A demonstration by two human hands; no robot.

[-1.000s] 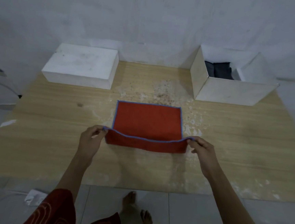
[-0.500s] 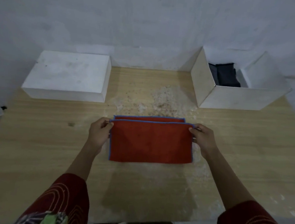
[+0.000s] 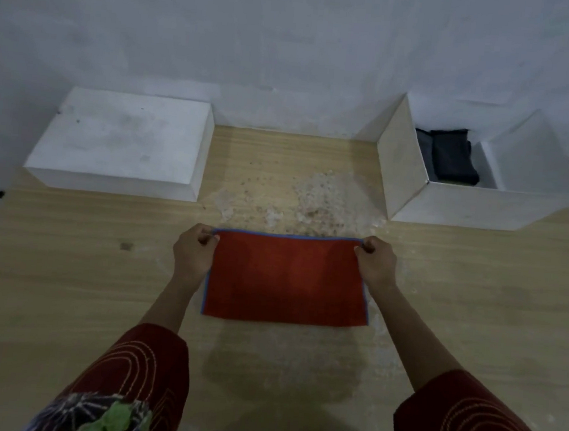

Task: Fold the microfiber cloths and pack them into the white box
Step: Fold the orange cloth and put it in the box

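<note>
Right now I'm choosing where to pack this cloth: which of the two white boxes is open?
The white box on the right is open, flaps up, with dark folded cloths inside. The left box is closed.

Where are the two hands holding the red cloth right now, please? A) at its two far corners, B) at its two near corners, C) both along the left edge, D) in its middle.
A: the left hand and right hand each pinch a far corner of the red cloth, which lies folded flat on the table.

Wooden table [image 3: 65,265]: red cloth [image 3: 288,279], two boxes.
</note>
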